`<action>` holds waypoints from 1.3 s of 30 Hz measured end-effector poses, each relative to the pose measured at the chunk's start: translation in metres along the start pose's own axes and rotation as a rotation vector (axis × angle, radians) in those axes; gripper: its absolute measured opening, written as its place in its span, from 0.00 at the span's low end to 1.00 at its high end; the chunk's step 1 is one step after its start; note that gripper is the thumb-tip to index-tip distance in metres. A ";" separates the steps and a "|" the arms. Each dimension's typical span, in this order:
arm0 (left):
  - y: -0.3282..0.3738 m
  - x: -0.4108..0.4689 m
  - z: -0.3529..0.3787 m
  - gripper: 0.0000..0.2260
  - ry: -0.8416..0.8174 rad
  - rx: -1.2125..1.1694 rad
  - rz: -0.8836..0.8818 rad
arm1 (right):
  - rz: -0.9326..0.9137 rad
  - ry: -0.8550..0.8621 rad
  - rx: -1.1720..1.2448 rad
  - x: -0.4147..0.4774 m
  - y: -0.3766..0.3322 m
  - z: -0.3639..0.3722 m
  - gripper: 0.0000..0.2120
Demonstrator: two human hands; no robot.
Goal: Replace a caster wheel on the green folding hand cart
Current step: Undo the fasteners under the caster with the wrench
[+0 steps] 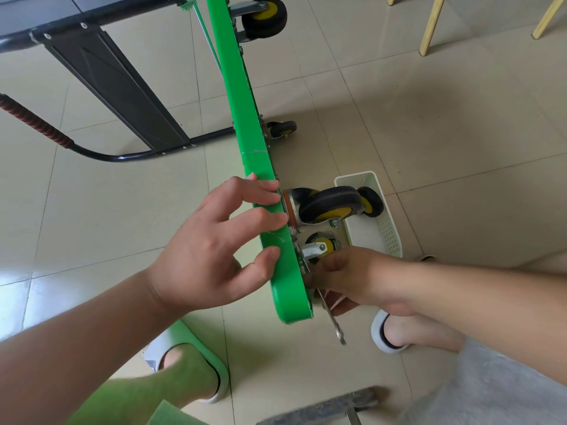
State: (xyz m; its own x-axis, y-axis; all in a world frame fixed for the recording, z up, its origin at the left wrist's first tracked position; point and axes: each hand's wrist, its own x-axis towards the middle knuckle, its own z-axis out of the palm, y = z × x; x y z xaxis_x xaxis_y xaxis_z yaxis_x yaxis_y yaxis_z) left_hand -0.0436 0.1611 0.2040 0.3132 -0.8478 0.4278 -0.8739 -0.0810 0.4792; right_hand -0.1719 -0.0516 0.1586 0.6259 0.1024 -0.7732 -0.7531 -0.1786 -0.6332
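- Green cart [282, 289] stands on edge on floor, by your feet.
- Lt hand [211, 256] spread, fingertips pressing its rim, grips nothing; brace firm.
- Rt hand [343, 277] at near-corner caster [319, 245], curled round wrench [333, 320]; seat it square on nut, short turns.

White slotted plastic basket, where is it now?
In the head view, the basket sits on the tiled floor right of centre, just beyond the right hand gripping a metal wrench, beside the black-and-yellow caster wheel on the green cart deck.
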 end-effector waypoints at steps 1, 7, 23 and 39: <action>0.000 0.000 0.000 0.11 0.000 0.000 -0.002 | -0.030 0.029 -0.048 0.007 0.004 -0.003 0.13; 0.002 0.000 0.000 0.11 0.003 -0.006 -0.006 | -0.302 0.186 -0.216 0.039 0.009 -0.013 0.06; 0.000 0.000 0.000 0.11 0.002 0.013 0.001 | -0.044 -0.004 -0.406 -0.002 0.000 -0.003 0.12; 0.001 0.000 0.000 0.11 0.002 0.024 -0.003 | 0.082 -0.120 0.328 -0.042 -0.041 0.011 0.11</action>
State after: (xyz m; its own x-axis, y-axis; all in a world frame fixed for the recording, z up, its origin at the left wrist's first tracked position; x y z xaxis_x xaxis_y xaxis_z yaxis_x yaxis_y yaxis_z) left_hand -0.0442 0.1615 0.2046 0.3167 -0.8465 0.4279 -0.8816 -0.0961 0.4622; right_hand -0.1692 -0.0373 0.2165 0.5473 0.2184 -0.8080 -0.8369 0.1311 -0.5314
